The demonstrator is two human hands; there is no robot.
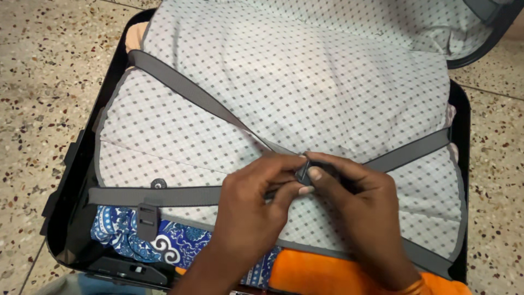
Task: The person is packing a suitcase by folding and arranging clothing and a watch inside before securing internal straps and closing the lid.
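Both hands meet at the centre of the frame, right over the middle of an open black suitcase lying on a speckled terrazzo floor. The left hand comes in from the bottom centre, fingers curled and pinched together around the small dark centre buckle where the grey compression straps cross. The right hand closes in from the lower right, thumb and forefinger pressed onto the same buckle from the other side. So both hands are mostly shut, gripping that one small piece between them; whether its two halves have already clicked together, I cannot tell, since the fingers cover most of it.

What looks done: the white dotted divider flap is spread flat over the packed contents, and the straps run from the upper left, the left and the right toward the middle. A slider clip hangs on the left strap, lower left of the frame. What looks left, by my reading: the centre fastening and any tightening, as the left strap sits fairly slack.

Peeking out under the flap along the bottom edge are a blue patterned cloth and an orange garment.
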